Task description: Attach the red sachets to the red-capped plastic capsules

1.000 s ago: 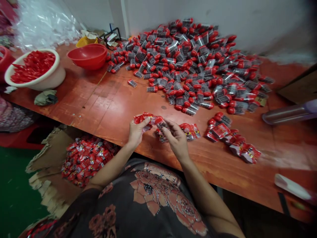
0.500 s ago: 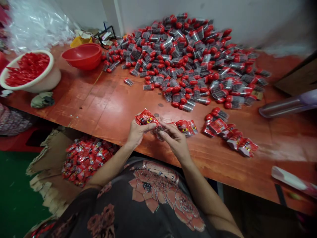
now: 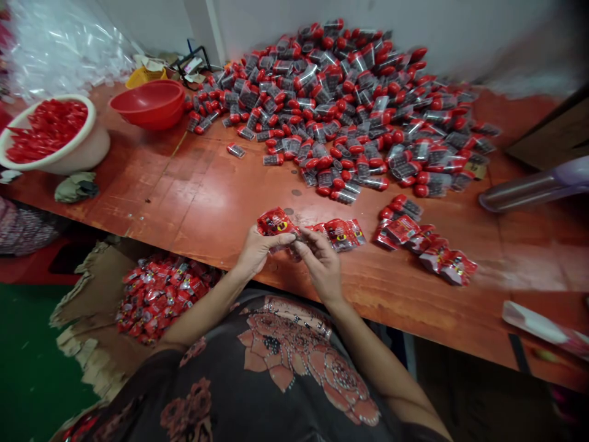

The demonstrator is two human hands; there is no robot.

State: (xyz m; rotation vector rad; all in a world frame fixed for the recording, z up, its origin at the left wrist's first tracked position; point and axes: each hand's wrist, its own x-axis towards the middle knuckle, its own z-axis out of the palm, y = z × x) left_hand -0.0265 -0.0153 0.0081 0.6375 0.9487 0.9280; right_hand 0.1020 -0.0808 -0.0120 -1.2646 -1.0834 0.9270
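Note:
Over the front edge of the red-brown table [image 3: 193, 215], my left hand [image 3: 254, 250] is closed on a red printed plastic packet [image 3: 275, 222], its thumb lying across it. My right hand [image 3: 323, 264] pinches the packet's right end, the fingertips of both hands meeting there. What exactly sits between the right fingertips is too small to make out. Just beyond my right hand lie more red packets [image 3: 343, 234]. Farther right is a loose group of red packets [image 3: 442, 255], with a few red-capped clear tubes [image 3: 402, 207] at its upper end.
A big heap of red-capped clear tubes [image 3: 340, 110] covers the back. At the left stand a white basin [image 3: 92, 144] of red pieces and a red bowl [image 3: 150, 104]. Below the table edge, a torn cardboard box [image 3: 83, 294] holds many packets. A purple-topped cylinder [image 3: 529, 193] lies right.
The packet in my left hand has tilted flatter and turned. My right fingers have drawn closer together at its end. The view has shifted slightly.

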